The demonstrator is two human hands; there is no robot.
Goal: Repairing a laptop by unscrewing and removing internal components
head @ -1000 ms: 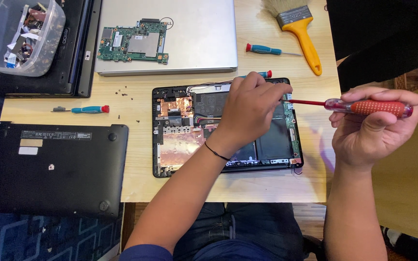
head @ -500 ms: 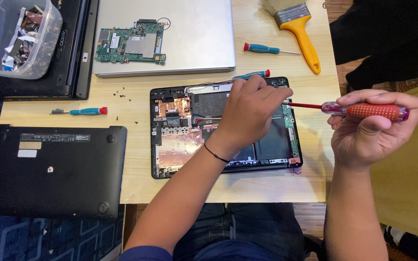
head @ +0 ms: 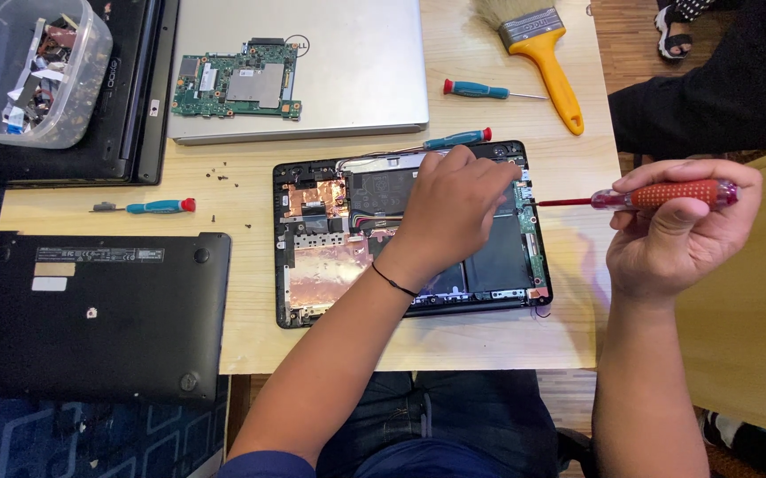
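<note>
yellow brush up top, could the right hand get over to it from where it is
Probably yes: the yellow brush lies in the open on the table, nothing across the path, but the right hand grips a red screwdriver, so it isn't free.

**Wood, Plastic, Copper Foil**

The tabletop (head: 489, 327) is pale, matt wood grain. The opened laptop (head: 405, 235) shows shiny, crinkled copper foil in a matt black plastic shell. The red screwdriver (head: 657, 195) has a glossy translucent plastic handle with a knurled grip and a metal shaft. The black cover (head: 100, 310) looks matt, smooth plastic. The silver laptop (head: 347, 66) has a brushed metallic sheen.

Red screwdriver (head: 666, 194), yellow brush (head: 538, 55), green board (head: 237, 80)
</note>
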